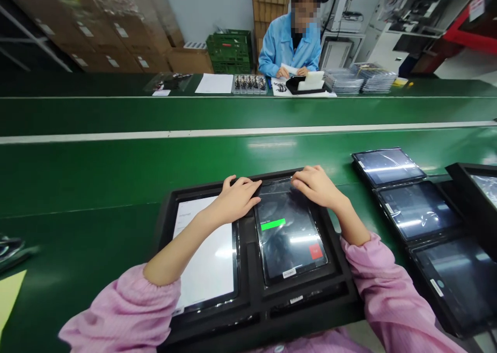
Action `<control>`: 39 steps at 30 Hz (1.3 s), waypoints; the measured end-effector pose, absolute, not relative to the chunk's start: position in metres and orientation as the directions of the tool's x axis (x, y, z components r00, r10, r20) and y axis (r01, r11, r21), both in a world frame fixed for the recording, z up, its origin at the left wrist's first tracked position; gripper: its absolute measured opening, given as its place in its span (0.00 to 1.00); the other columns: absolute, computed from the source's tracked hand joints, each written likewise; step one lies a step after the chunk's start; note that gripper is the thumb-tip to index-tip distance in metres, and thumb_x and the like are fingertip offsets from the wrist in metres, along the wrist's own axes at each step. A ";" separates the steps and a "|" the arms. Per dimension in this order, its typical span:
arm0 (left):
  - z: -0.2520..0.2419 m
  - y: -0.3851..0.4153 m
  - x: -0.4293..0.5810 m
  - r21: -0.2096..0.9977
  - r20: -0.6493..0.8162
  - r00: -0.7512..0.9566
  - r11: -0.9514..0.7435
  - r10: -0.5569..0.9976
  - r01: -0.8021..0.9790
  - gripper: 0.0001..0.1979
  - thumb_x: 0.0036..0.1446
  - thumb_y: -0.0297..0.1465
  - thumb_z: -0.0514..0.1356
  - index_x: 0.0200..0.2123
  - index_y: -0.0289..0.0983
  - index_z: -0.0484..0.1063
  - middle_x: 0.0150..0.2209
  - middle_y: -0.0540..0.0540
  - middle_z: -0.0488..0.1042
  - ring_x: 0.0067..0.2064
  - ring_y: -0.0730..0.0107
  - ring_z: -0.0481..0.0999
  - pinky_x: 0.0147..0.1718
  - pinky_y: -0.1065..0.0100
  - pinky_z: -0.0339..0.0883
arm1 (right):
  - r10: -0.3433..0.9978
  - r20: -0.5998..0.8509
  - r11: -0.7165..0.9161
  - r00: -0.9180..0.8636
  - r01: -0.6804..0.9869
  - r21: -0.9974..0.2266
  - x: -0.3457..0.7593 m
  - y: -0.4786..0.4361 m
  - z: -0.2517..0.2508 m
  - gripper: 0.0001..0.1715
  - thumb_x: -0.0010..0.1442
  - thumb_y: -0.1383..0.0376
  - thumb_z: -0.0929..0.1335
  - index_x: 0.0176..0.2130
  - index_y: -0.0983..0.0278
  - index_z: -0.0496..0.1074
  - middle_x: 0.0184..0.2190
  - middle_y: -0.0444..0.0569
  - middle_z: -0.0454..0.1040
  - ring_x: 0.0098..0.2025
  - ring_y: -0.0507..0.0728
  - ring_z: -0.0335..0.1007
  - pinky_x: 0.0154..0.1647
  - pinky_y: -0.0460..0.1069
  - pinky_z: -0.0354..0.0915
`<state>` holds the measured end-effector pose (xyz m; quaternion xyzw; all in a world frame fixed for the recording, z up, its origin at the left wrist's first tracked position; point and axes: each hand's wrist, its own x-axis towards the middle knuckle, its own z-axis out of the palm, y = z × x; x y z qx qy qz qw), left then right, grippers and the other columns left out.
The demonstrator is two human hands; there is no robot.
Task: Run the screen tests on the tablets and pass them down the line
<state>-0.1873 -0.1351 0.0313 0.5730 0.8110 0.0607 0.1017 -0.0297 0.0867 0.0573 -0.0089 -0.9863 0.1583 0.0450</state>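
Note:
A tablet point(289, 239) with a dark screen, a green bar and a red square lies in the right recess of a black foam tray point(248, 260). My left hand point(241, 196) reaches over to its upper left corner, fingers stretched and spread. At the upper right corner, my right hand point(316, 186) has its fingers bent together on the tablet's edge; the fingertips are partly hidden. A second tablet point(209, 270) with a lit white screen sits in the left recess, beneath my left forearm.
Several dark tablets point(423, 208) lie in a column on the right, beside another black tray point(471, 174). A yellow sheet point(10, 301) is at the left edge. Across the green bench, a person in a blue jacket point(291, 45) works near stacked clear trays point(378, 77).

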 end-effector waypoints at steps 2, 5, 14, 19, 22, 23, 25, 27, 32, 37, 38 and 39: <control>0.031 -0.135 -0.188 0.209 -0.101 -0.326 0.341 0.940 0.917 0.24 0.68 0.37 0.47 0.64 0.38 0.63 0.60 0.38 0.72 0.63 0.54 0.66 0.64 0.41 0.45 | 0.162 0.105 0.958 -0.981 0.131 -0.253 -0.035 0.092 0.057 0.23 0.72 0.63 0.57 0.35 0.64 0.77 0.37 0.52 0.75 0.43 0.60 0.64 0.46 0.54 0.53; 0.032 -0.135 -0.188 0.195 -0.100 -0.335 0.349 0.937 0.917 0.24 0.68 0.36 0.45 0.63 0.37 0.65 0.59 0.39 0.73 0.62 0.54 0.66 0.65 0.40 0.46 | 0.127 0.088 0.964 -0.988 0.102 -0.246 -0.042 0.094 0.053 0.20 0.69 0.65 0.62 0.33 0.62 0.81 0.43 0.52 0.73 0.46 0.60 0.63 0.47 0.54 0.53; 0.029 -0.133 -0.184 0.201 0.072 -0.428 0.407 0.901 0.891 0.27 0.68 0.37 0.41 0.55 0.33 0.74 0.53 0.39 0.78 0.57 0.55 0.74 0.54 0.56 0.70 | 0.276 -0.063 0.948 -0.959 0.282 -0.147 -0.047 0.081 0.062 0.23 0.73 0.65 0.57 0.46 0.66 0.79 0.44 0.56 0.72 0.47 0.61 0.67 0.48 0.52 0.60; 0.027 -0.132 -0.182 0.148 0.084 -0.376 0.362 0.923 0.920 0.27 0.67 0.39 0.43 0.54 0.31 0.75 0.52 0.36 0.79 0.55 0.52 0.76 0.55 0.53 0.70 | 0.350 -0.183 0.919 -0.919 0.374 -0.124 -0.058 0.071 0.060 0.21 0.71 0.64 0.61 0.47 0.74 0.77 0.47 0.66 0.73 0.51 0.66 0.70 0.49 0.52 0.64; 0.027 -0.133 -0.184 0.143 0.086 -0.367 0.353 0.926 0.925 0.28 0.66 0.40 0.43 0.55 0.32 0.74 0.52 0.37 0.79 0.55 0.52 0.76 0.55 0.53 0.70 | 0.370 -0.201 0.897 -0.907 0.405 -0.177 -0.065 0.076 0.061 0.24 0.72 0.59 0.59 0.48 0.72 0.77 0.48 0.64 0.74 0.49 0.63 0.73 0.46 0.51 0.66; 0.027 -0.134 -0.186 0.149 0.086 -0.368 0.354 0.926 0.924 0.28 0.66 0.40 0.43 0.55 0.34 0.74 0.53 0.38 0.79 0.56 0.53 0.76 0.55 0.53 0.71 | 0.375 -0.205 0.888 -0.904 0.414 -0.200 -0.067 0.080 0.061 0.26 0.73 0.56 0.58 0.47 0.70 0.77 0.47 0.62 0.75 0.47 0.62 0.74 0.45 0.50 0.66; 0.028 -0.137 -0.191 0.169 0.079 -0.374 0.357 0.924 0.919 0.28 0.66 0.42 0.42 0.56 0.36 0.74 0.53 0.40 0.78 0.56 0.54 0.76 0.55 0.55 0.71 | 0.362 -0.219 0.872 -0.906 0.413 -0.263 -0.070 0.087 0.063 0.30 0.72 0.49 0.58 0.43 0.66 0.78 0.44 0.57 0.77 0.45 0.61 0.75 0.41 0.49 0.67; 0.029 -0.140 -0.198 0.198 0.065 -0.367 0.349 0.928 0.916 0.30 0.66 0.43 0.40 0.55 0.36 0.75 0.53 0.41 0.78 0.56 0.54 0.76 0.55 0.56 0.72 | 0.345 -0.231 0.854 -0.910 0.407 -0.326 -0.071 0.092 0.063 0.32 0.70 0.43 0.59 0.40 0.65 0.77 0.43 0.56 0.77 0.43 0.61 0.75 0.38 0.49 0.67; 0.028 -0.144 -0.212 0.247 0.063 -0.338 0.314 0.939 0.917 0.32 0.66 0.47 0.39 0.53 0.40 0.77 0.53 0.44 0.79 0.56 0.53 0.77 0.55 0.56 0.72 | 0.352 -0.230 0.821 -0.907 0.418 -0.390 -0.073 0.091 0.060 0.36 0.59 0.37 0.68 0.44 0.67 0.76 0.48 0.61 0.75 0.46 0.65 0.75 0.42 0.53 0.70; 0.031 -0.144 -0.212 0.221 0.019 -0.354 0.341 0.935 0.914 0.36 0.65 0.49 0.37 0.55 0.36 0.76 0.55 0.42 0.77 0.57 0.53 0.76 0.56 0.57 0.71 | 0.317 -0.274 0.748 -0.908 0.417 -0.516 -0.071 0.094 0.065 0.41 0.64 0.34 0.59 0.38 0.67 0.76 0.48 0.62 0.75 0.47 0.66 0.75 0.45 0.55 0.70; 0.033 -0.144 -0.211 0.215 0.010 -0.349 0.339 0.937 0.916 0.37 0.65 0.49 0.37 0.55 0.35 0.76 0.55 0.41 0.77 0.58 0.52 0.76 0.57 0.57 0.71 | 0.316 -0.283 0.720 -0.906 0.423 -0.550 -0.070 0.096 0.067 0.43 0.65 0.34 0.55 0.37 0.67 0.76 0.48 0.62 0.75 0.47 0.66 0.75 0.45 0.55 0.70; 0.034 -0.144 -0.211 0.211 0.003 -0.342 0.334 0.940 0.919 0.37 0.66 0.49 0.36 0.55 0.34 0.75 0.55 0.41 0.77 0.58 0.52 0.76 0.57 0.57 0.71 | 0.319 -0.288 0.697 -0.903 0.429 -0.575 -0.070 0.097 0.068 0.45 0.66 0.34 0.52 0.36 0.67 0.76 0.48 0.62 0.75 0.47 0.66 0.75 0.46 0.56 0.69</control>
